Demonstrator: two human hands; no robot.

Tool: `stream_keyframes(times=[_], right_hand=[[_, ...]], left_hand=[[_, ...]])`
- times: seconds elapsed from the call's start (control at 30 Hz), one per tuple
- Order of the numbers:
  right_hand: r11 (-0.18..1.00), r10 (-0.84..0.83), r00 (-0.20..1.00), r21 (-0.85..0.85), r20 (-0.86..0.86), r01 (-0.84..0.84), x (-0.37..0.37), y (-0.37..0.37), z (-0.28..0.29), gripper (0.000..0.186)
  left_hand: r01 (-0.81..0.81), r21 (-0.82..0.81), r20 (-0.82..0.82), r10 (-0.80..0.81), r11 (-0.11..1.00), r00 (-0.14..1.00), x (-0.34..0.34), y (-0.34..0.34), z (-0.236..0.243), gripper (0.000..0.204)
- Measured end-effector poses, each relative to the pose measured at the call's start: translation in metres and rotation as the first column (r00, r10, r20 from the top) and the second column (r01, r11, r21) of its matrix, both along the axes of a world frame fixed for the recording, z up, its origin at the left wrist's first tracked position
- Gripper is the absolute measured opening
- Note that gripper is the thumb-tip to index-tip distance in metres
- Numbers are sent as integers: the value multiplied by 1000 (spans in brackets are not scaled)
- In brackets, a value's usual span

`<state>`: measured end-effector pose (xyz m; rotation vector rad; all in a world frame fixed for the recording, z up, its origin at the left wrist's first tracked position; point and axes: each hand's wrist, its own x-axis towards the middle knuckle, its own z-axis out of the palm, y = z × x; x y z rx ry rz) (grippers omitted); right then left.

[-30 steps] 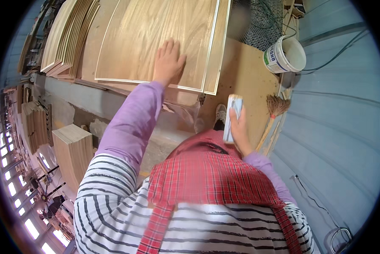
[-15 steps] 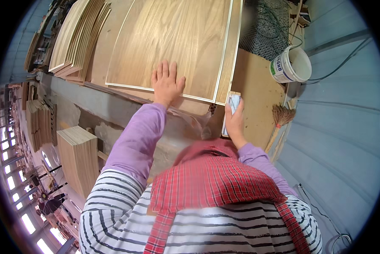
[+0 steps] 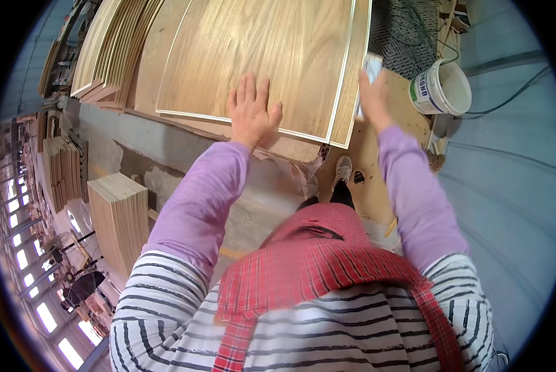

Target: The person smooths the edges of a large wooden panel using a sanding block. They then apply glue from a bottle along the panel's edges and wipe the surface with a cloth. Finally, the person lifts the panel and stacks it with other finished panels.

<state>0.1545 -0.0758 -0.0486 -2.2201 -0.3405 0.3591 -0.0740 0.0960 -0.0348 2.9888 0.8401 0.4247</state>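
My left hand [image 3: 253, 111] lies spread on the pale wood-veneer panel [image 3: 267, 46], near its front edge, with fingers apart. The panel has light edging and sits over another panel [image 3: 354, 118] that shows along the right. My right hand [image 3: 374, 96] grips a narrow pale-blue block [image 3: 373, 62] against the right edge of the panels, fingers partly hidden and slightly blurred. A brown board [image 3: 151, 62] lies under the panels.
Stacked panels [image 3: 114, 43] stand at back left, with more stacks [image 3: 117, 226] on the lower left. A white bucket [image 3: 451, 87], dark mesh [image 3: 396, 37] and hose are at right, beside a corrugated wall [image 3: 507, 186]. My shoe [image 3: 343, 167] shows below the panels.
My right hand has moved forward with the block, from below the panels' corner up along their right edge. My left hand stays on the panel, a little shifted. My shoes show more.
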Motion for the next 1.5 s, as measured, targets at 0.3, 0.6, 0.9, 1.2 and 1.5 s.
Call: stream_keyframes(times=[0.3,0.6,0.9,1.2,1.5], right_hand=[[956,201,934,269,-294,-121,-204,-143,13,58],[936,40,871,323,-489,138,-117,-116,61,35],[956,104,952,292,-286,-17,-125,-48,25,52],[868,79,753,416,-653,270,-112,-53,42,42],[630,-28,504,376,-863,679,-67,-115,-3,41]], left_hand=[[14,-61,65,-10,998,998,5,3,-4,63],[-488,141,-39,497,861,867,-112,179,-19,60],[-479,-390,-75,492,786,867,-120,294,-55,57],[-455,-501,-86,481,737,873,-127,247,-44,57],[-421,-710,-60,547,565,835,-104,135,-16,49]])
